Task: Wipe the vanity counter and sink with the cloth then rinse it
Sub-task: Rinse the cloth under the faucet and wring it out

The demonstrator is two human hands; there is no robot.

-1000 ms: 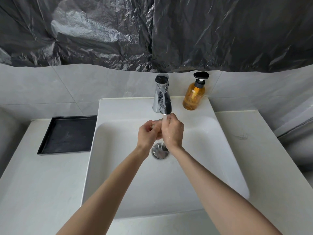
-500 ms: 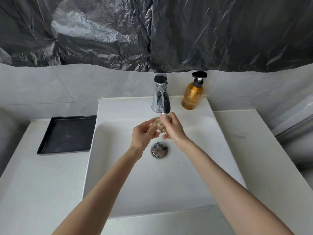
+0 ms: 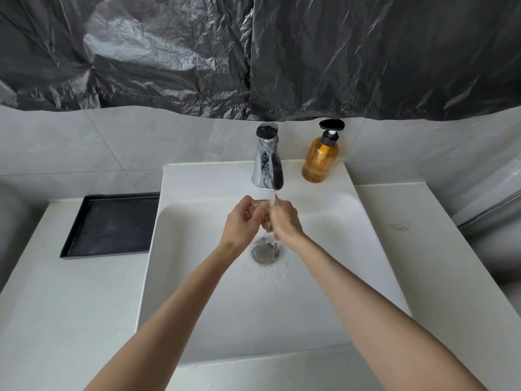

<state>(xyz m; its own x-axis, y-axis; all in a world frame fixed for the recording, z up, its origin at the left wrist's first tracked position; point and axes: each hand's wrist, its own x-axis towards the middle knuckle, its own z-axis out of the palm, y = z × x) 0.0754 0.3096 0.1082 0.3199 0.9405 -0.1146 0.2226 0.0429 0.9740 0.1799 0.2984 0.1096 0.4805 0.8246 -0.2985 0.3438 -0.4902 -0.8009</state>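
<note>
Bare all the way up from the frame's lower edge, left hand (image 3: 242, 222) and right hand (image 3: 285, 221) alike, slim in the forearm, with one faint dark smudge at the left wrist.

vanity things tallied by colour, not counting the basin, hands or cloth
black: 1, tray
amber: 1, soap bottle
chrome: 2, faucet and drain
total: 4
</note>
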